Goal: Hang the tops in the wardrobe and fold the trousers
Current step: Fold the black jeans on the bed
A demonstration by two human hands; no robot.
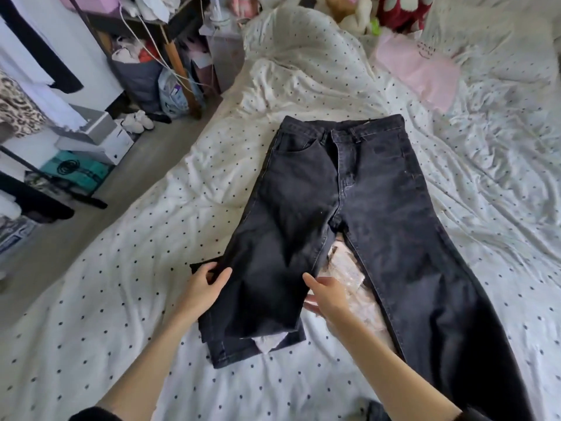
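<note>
Lying lengthwise, jeans (358,208) point waistband away from hands.

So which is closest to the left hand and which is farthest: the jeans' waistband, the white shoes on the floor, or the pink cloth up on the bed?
From the left hand:
1. Waistband of the black denim jeans, straight up the bed.
2. White shoes, on the floor to the left.
3. Pink cloth, far up on the right.

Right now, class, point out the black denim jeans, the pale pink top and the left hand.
black denim jeans (376,183), head view, right hip
pale pink top (416,71), head view, middle
left hand (204,287), head view, back
</note>
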